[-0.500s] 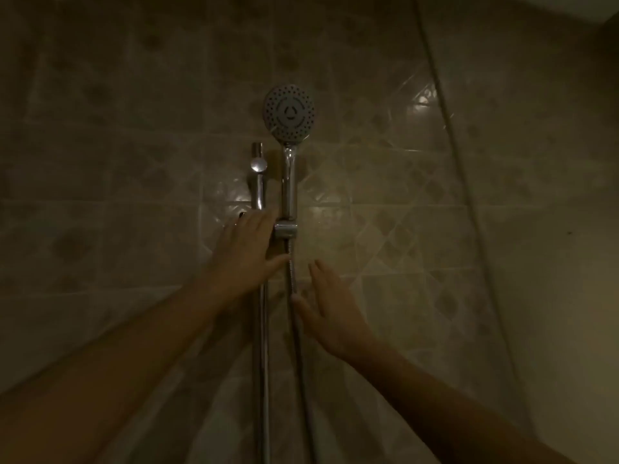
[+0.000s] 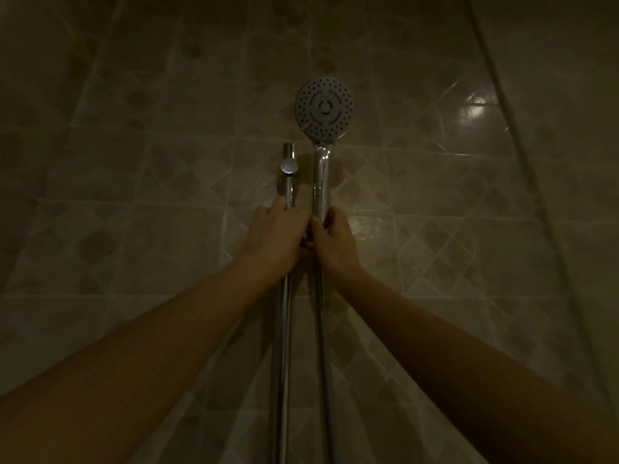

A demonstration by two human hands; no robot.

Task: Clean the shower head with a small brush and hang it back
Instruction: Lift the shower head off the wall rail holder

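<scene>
A round chrome shower head [image 2: 324, 108] hangs upright on the tiled wall, its handle [image 2: 321, 182] dropping into a bracket hidden by my hands. My left hand [image 2: 274, 239] wraps around the vertical slide rail [image 2: 288, 182] at the bracket. My right hand [image 2: 335, 242] grips the lower end of the handle, fingers curled around it. The metal hose [image 2: 323, 346] runs down from under my right hand. No brush is visible.
Dim beige tiled wall [image 2: 150, 195] fills the view. A wall corner or glass edge [image 2: 522, 162] runs down on the right. The rail continues downward between my forearms to the bottom of the frame.
My right hand rose from below the bracket and closed on the handle. My left hand closed on the rail at the bracket. The view shifted slightly downward.
</scene>
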